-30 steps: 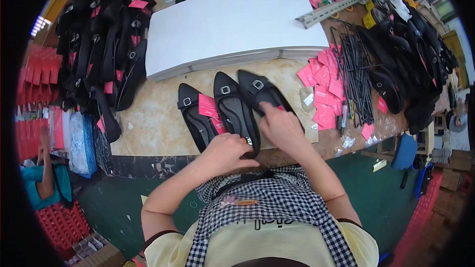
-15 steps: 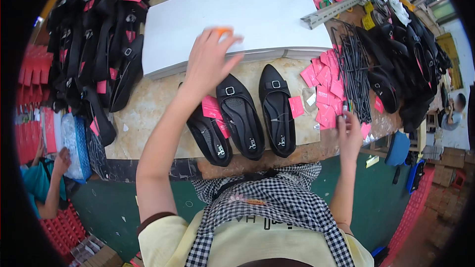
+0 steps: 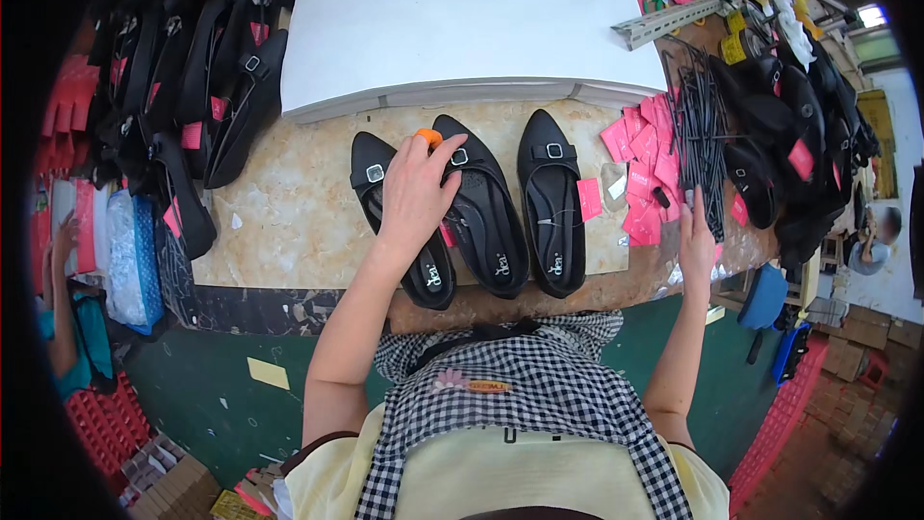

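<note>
Three black pointed flats with square buckles stand in a row on the worktop: a left shoe (image 3: 369, 169), a middle shoe (image 3: 496, 231) and a right shoe (image 3: 553, 197). Over the left and middle shoes lies my left hand (image 3: 421, 183), fingers apart, with an orange band (image 3: 429, 138) around one finger. Its underside is hidden. My right hand (image 3: 697, 241) has its fingers stretched out at the lower end of a bundle of thin black rods (image 3: 703, 125). Pink tags (image 3: 643, 178) lie beside it, with a small black piece (image 3: 660, 196) on them. A pink tag (image 3: 589, 199) hangs from the right shoe.
A stack of white sheets (image 3: 462, 24) lies behind the shoes, a slotted metal strip (image 3: 669, 23) at its right end. Black shoes with pink tags are heaped at left (image 3: 245, 106) and right (image 3: 751, 169). Another person's arm (image 3: 64, 299) shows at far left.
My left hand has come down from above the white sheets onto the shoes. My right hand has shifted slightly right, away from the small black piece and towards the rods.
</note>
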Demonstrator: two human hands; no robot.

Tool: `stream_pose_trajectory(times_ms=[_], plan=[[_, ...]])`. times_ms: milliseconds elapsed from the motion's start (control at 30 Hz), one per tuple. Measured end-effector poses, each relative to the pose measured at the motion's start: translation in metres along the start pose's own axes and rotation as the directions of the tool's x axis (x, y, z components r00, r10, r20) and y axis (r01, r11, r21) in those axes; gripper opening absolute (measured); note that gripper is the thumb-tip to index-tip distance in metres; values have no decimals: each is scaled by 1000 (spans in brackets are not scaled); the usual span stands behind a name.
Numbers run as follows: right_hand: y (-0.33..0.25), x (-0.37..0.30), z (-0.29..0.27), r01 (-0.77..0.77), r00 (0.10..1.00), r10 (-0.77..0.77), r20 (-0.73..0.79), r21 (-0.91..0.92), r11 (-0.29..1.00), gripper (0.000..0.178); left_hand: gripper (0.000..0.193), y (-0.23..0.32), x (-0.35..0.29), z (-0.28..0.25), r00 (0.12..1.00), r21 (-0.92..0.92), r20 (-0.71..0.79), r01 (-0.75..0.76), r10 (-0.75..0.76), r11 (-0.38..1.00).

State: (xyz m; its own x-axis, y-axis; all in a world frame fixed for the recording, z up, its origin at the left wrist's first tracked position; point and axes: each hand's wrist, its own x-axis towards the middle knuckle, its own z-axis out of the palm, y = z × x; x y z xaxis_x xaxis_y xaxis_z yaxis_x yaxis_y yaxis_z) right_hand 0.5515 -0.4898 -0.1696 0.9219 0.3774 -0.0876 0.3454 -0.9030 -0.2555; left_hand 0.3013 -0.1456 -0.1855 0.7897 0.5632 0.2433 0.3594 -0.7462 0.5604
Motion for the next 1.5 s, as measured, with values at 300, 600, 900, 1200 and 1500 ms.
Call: stream_pose_trajectory(times_ms=[300,600,900,1200,1500], plan=[[-136,-23,7,-211,908,-341,243,969,128,30,48,3,2,3,999,19,-8,33,-33,999],[-222,-38,28,97,888,-447,109,905,414,15,50,-5,-3,4,998,-13,-57,-4,3,1000],[-253,-36,53,380,852,-522,-41,735,562,16,52,-7,-3,3,998,-44,-58,-9,6,999],[-255,-39,51,418,854,-519,-38,645,640,14,51,-9,-3,5,998,-33,-65,-5,3,999],[-252,-38,56,442,835,-546,-68,675,591,15,50,-8,-3,4,997,-22,-78,-4,2,1000]])
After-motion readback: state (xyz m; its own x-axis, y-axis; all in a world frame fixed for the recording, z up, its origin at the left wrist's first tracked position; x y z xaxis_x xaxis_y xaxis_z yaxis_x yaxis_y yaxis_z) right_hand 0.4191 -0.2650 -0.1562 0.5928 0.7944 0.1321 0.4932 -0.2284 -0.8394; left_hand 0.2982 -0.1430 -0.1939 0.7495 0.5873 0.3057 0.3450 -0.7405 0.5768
